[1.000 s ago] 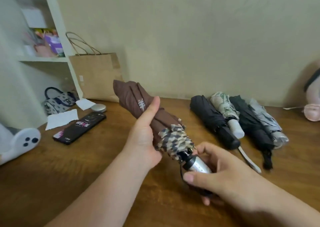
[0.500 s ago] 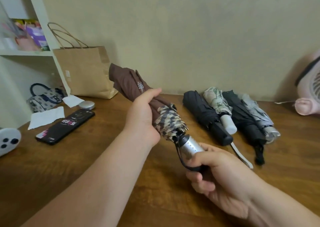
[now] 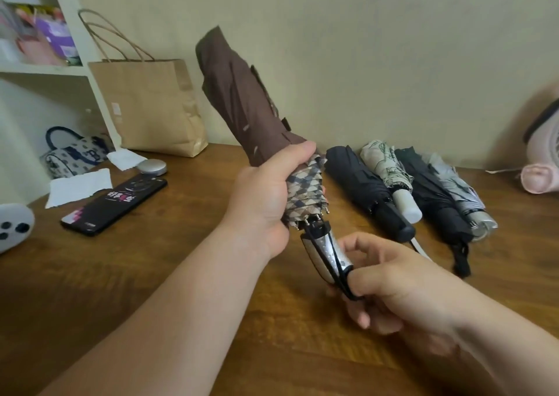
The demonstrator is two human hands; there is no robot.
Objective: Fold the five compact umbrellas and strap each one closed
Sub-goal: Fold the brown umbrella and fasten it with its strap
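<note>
Umbrellas on wooden table; perhaps fan.

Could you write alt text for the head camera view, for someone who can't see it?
A person's left hand grips a folded brown umbrella by its plaid trim, tip raised, while the right hand holds its silver handle. Four more folded umbrellas lie side by side on the wooden table.

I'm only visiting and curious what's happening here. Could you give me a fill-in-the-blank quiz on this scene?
The left hand grips the brown umbrella, whose tip points ____.
The right hand holds its ____ handle.
____ other umbrellas lie folded on the table.
Missing words: up; silver; four.
</note>
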